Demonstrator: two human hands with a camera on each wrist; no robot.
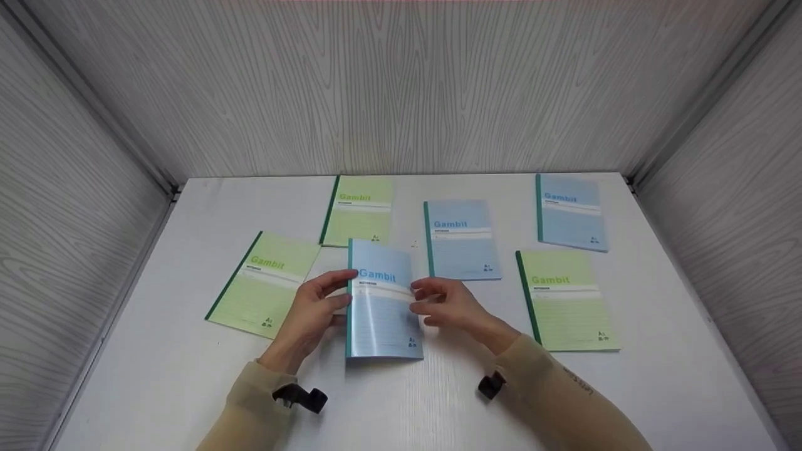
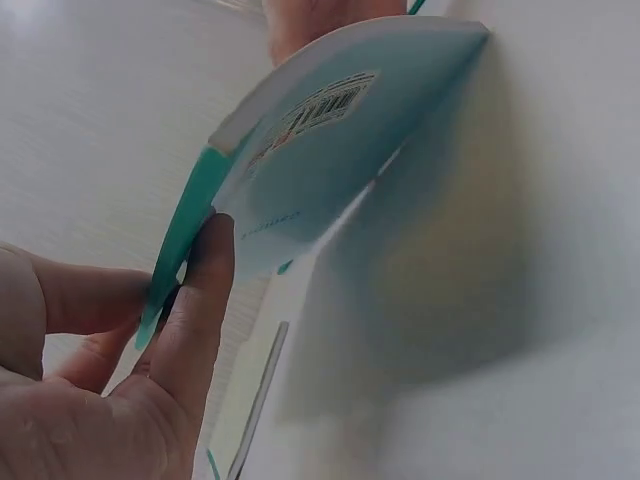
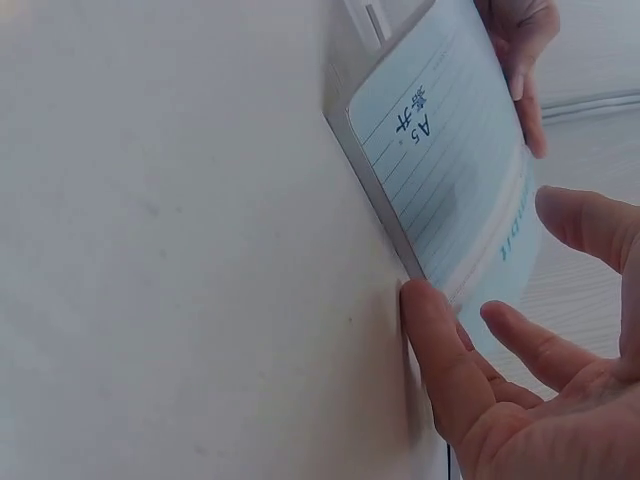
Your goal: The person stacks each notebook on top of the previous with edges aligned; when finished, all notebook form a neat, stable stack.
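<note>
A blue notebook (image 1: 382,319) is raised at its spine side, its cover slightly bowed, in the middle of the head view. My left hand (image 1: 319,307) pinches the green spine between thumb and fingers. From the left wrist view, the back cover with a barcode label (image 2: 315,115) shows, and a shadow falls on the table below. Along the opposite edge is my right hand (image 1: 451,304). Its fingertips (image 3: 425,300) are right at the page edge in the right wrist view, while the thumb (image 3: 575,215) stands apart from the cover.
Around it on the white table (image 1: 188,388) lie a green notebook (image 1: 263,275) at left, another green notebook (image 1: 360,216) behind, a blue notebook (image 1: 463,257) right of centre, a blue notebook (image 1: 570,225) at the far right and a green notebook (image 1: 564,319) below that. Panelled walls (image 1: 401,88) enclose the table.
</note>
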